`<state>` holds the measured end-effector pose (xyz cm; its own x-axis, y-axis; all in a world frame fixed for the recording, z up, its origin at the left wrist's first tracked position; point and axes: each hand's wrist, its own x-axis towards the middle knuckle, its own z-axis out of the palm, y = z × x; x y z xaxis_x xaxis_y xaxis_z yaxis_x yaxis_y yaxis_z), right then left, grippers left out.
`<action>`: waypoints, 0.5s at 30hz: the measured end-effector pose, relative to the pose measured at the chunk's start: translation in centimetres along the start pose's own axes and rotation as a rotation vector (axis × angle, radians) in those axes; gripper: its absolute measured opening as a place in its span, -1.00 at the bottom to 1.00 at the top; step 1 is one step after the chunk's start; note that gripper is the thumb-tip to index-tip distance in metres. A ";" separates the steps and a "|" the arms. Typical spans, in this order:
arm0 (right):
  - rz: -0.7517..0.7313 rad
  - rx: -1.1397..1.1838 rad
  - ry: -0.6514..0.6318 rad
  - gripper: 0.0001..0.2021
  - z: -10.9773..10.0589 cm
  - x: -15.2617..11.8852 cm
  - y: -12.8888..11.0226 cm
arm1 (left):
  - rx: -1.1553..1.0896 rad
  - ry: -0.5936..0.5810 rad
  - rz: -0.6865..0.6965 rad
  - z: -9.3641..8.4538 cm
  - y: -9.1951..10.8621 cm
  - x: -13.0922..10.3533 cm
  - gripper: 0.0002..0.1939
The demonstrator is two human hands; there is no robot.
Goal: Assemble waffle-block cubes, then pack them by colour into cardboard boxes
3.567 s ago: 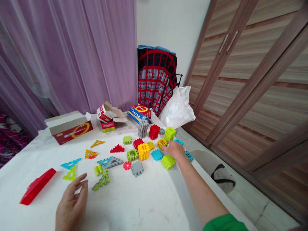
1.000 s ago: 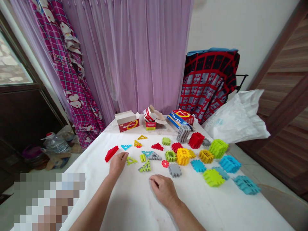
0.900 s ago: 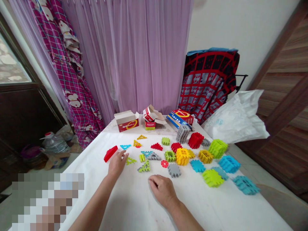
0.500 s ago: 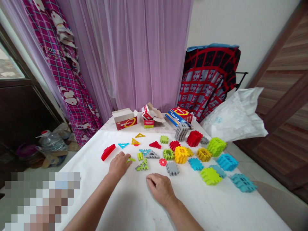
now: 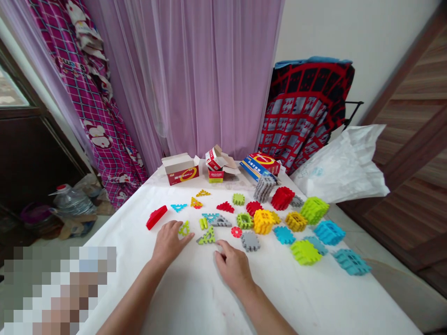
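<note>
Lime triangle (image 5: 184, 228) just beside left hand (image 5: 170, 243)

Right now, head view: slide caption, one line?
Left hand beside a lime triangle, right hand near a green-and-grey piece, with toy blocks and boxes on the white table.

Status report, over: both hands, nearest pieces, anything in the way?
Left hand open at green triangle, contact unclear. Right hand loosely curled, thumb and forefinger parted, beside green-grey triangle. Nothing seen between them.
</note>
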<state>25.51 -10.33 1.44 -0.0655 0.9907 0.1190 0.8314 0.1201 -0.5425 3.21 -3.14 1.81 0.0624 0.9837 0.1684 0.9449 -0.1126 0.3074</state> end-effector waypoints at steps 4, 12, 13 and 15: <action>0.162 -0.121 -0.073 -0.60 -0.6 1.3 -1.8 | 0.018 0.090 -0.049 1.3 0.8 -0.5 -0.51; 0.190 -0.249 -0.100 -0.75 0.0 2.8 -3.0 | -0.025 0.119 0.038 1.7 -0.6 -0.9 -0.56; 0.190 -0.259 -0.094 -0.76 0.1 2.9 -3.0 | -0.033 0.120 0.045 1.8 -0.6 -0.9 -0.57; 0.189 -0.269 -0.081 -0.78 0.3 2.9 -2.9 | -0.048 0.127 0.057 1.9 -0.7 -0.9 -0.57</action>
<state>22.80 -7.83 3.10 0.0695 0.9970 -0.0349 0.9482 -0.0769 -0.3083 3.10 -3.67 -0.36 0.0713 0.9503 0.3030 0.9244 -0.1771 0.3379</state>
